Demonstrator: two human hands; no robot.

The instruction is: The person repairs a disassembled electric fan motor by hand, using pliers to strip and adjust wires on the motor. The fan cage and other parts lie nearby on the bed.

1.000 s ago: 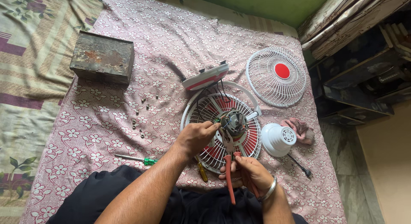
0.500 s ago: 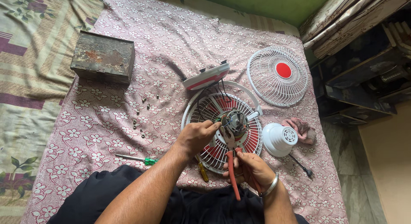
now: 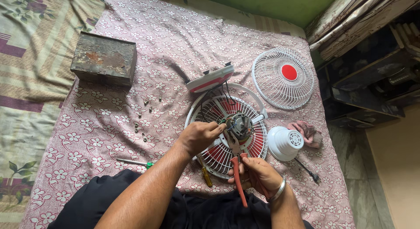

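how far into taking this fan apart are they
Done: front grille and white motor cover are off on the cloth, screws lie loose. In hand: the right hand works red pliers at the bare motor, the left hand steadying it. Left: the motor sits on the rear grille, wires attached.

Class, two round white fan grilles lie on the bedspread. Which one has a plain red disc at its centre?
The loose front grille lying apart at upper right; the other grille, under the hands, carries the motor instead.
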